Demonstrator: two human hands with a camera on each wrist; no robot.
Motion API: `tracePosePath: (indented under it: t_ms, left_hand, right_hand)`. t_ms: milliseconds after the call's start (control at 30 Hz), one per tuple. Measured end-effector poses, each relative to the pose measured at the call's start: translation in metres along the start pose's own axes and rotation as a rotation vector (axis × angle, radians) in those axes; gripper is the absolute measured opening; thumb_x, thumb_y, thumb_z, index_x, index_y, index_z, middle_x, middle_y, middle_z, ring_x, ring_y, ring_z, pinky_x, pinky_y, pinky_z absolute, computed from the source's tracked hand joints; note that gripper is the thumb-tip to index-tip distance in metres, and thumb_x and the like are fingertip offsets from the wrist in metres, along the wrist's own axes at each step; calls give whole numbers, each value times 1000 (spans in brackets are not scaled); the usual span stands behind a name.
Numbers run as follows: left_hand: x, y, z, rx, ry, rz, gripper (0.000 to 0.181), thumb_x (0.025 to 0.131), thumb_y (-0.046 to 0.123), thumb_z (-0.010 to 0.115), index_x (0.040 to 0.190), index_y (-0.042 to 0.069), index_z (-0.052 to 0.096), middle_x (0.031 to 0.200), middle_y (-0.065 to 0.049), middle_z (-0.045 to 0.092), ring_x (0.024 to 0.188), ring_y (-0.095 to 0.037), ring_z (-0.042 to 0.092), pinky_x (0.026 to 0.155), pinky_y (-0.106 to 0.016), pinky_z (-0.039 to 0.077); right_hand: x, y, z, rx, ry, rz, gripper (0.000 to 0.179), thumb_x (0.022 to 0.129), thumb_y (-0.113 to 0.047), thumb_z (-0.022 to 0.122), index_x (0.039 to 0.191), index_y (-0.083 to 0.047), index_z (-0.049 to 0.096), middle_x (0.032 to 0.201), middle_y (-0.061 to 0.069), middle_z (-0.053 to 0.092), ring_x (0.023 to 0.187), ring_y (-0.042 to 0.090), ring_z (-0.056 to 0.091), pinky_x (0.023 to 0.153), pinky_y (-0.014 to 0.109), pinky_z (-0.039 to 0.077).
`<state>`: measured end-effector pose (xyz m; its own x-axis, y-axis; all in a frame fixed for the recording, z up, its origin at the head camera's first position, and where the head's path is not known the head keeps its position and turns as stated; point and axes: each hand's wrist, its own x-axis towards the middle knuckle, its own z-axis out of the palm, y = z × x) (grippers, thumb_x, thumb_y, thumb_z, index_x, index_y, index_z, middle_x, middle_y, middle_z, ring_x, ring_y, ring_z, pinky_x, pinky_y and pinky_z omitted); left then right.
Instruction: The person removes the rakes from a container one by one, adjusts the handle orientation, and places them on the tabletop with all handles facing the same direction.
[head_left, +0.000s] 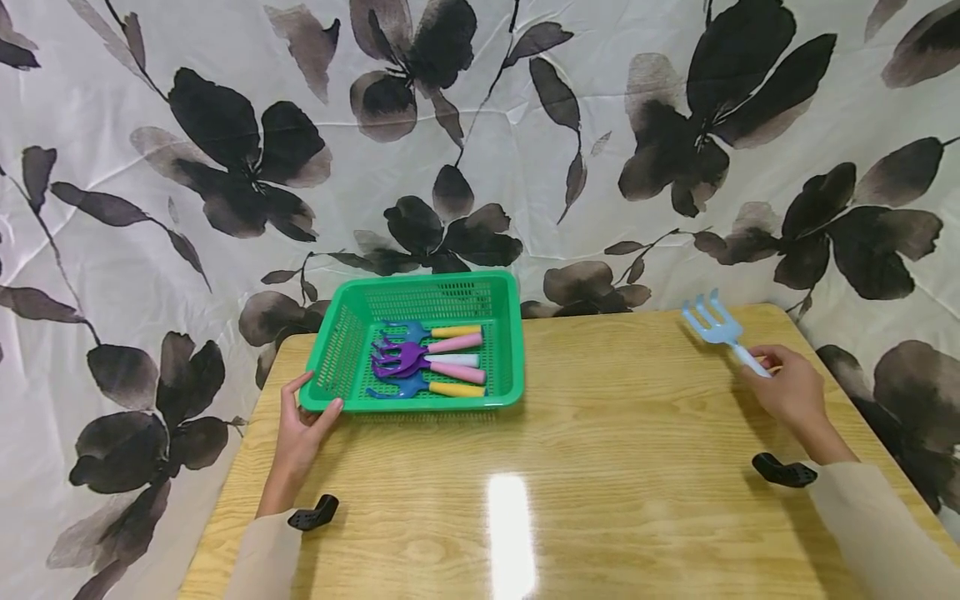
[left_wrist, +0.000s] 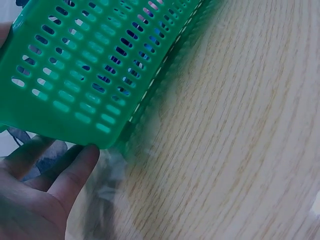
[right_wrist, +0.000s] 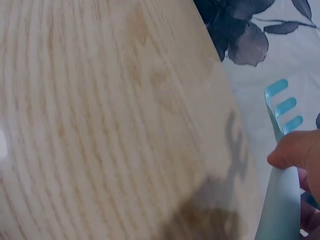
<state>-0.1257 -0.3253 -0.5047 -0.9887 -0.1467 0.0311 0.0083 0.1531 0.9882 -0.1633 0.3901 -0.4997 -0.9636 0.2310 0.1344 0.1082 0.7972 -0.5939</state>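
My left hand (head_left: 302,433) grips the near left corner of a green plastic basket (head_left: 510,342), its thumb over the rim. In the left wrist view, fingertips (left_wrist: 82,165) touch the underside of that corner. Inside the basket lie several small hand forks, among them a blue one with a yellow handle (head_left: 456,389) and a purple one with a pink handle (head_left: 457,372). Above the table's right side, my right hand (head_left: 791,387) holds a light blue hand fork (head_left: 722,332) by the handle, tines pointing up and away. The thumb (right_wrist: 295,150) presses on the handle in the right wrist view.
The wooden table (head_left: 600,450) has a bright light reflection near its front middle. Its far edge meets a white cloth (head_left: 570,150) with dark flower prints, which also hangs at both sides. The basket stands near the table's back left.
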Motion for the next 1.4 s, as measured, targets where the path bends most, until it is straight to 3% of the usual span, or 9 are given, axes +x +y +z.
tracePosePath:
  t_ms: [367, 833, 1167, 1400]
  left_hand:
    - [0, 0, -2, -3, 19, 21, 74, 101, 12, 67, 158, 18, 21, 151, -24, 41, 123, -7, 57, 94, -14, 49]
    - [-3, -4, 1, 14, 8, 11, 69, 104, 19, 62, 159, 20, 21, 155, -21, 37, 136, -20, 49, 97, -13, 47]
    - [1, -4, 2, -27, -2, 28, 70, 104, 14, 63, 159, 18, 20, 152, -25, 39, 133, -20, 53, 98, -16, 48]
    - [2, -6, 1, -57, 18, 19, 70, 103, 13, 65, 157, 18, 21, 150, -25, 41, 126, -12, 57, 97, -17, 49]
  right_hand:
    - [11, 17, 18, 20, 1, 135, 40, 99, -21, 60, 125, 10, 60, 101, 23, 58, 83, 32, 50, 67, 39, 34]
    - [13, 24, 25, 4, 3, 108, 38, 98, -18, 61, 120, 13, 61, 95, 22, 59, 80, 31, 52, 68, 38, 34]
    - [12, 23, 22, 4, -6, 110, 39, 98, -19, 62, 121, 12, 60, 95, 22, 60, 81, 31, 53, 69, 39, 34]
    - [16, 23, 25, -5, -13, 89, 40, 98, -20, 62, 121, 12, 59, 97, 23, 61, 81, 31, 54, 67, 38, 36]
